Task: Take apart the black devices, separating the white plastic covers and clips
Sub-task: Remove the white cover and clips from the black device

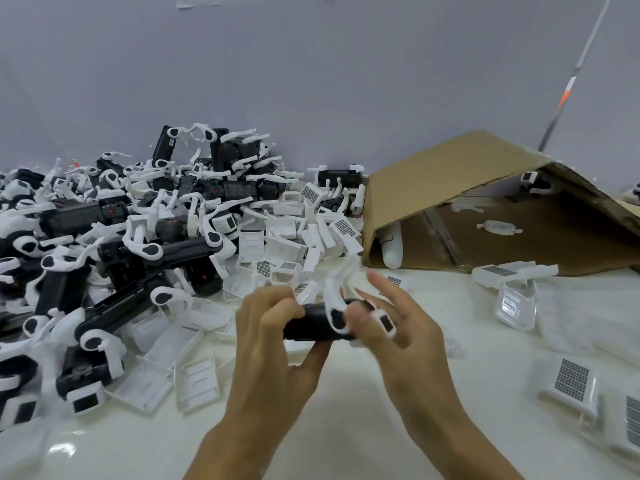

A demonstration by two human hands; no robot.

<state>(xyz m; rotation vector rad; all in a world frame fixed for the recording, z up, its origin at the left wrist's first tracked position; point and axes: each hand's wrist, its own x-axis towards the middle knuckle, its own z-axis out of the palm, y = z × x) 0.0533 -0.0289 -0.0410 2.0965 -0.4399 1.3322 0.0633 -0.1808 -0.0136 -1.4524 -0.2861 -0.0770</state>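
My left hand (273, 327) grips a black device (313, 323) held level above the white table (346, 403). A white clip (337, 299) sits round the device's right part and sticks up, blurred. My right hand (398, 327) is at the device's right end, thumb and lower fingers against the clip and the small white-framed end piece (387, 323), index and middle fingers stretched out. A large heap of black devices with white clips (121, 244) fills the table's left side.
Loose white plastic covers (294, 244) lie behind and left of my hands. More covers (571, 382) lie at the right. A tipped cardboard box (485, 188) with a few white parts inside stands at the back right. A wall rises behind.
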